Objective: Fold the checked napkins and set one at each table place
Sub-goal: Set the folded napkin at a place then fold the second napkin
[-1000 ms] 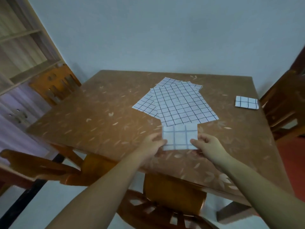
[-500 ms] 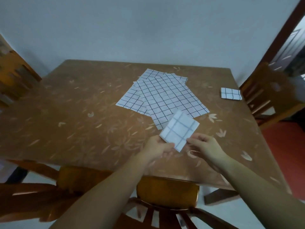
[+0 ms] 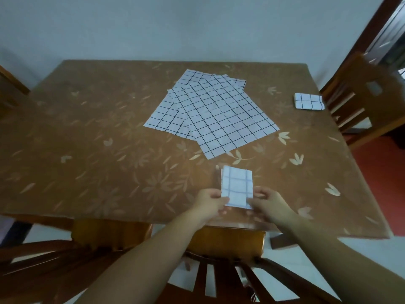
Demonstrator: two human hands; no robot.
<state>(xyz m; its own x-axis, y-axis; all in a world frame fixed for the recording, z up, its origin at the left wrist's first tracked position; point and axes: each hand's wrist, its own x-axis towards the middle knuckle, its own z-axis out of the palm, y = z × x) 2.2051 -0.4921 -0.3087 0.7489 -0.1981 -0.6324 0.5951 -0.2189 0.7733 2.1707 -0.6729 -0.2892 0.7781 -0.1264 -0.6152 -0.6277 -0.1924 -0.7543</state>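
White checked cloth, the folded napkin (image 3: pixel 237 187) sits a little way in from the near edge of the table (image 3: pixel 87 150), long side pointing away from the person. The left hand (image 3: pixel 209 204) pinches its lower left corner with thumb and curled fingers, and the right hand (image 3: pixel 270 204) pinches the lower right corner the same way (whether the far end rests on the tabletop or is lifted, I cannot tell). Just beyond it, apart by a strip of bare brown tabletop, lies the fanned pile of unfolded napkins (image 3: pixel 214 115), its nearest corner pointing toward the hands. A second folded napkin (image 3: pixel 308 101) lies at the right edge, beside the right-hand chair (image 3: pixel 361 95). Wide bare surface spreads to the left. Another chair (image 3: pixel 219 270) is tucked under the near edge, below the forearms.
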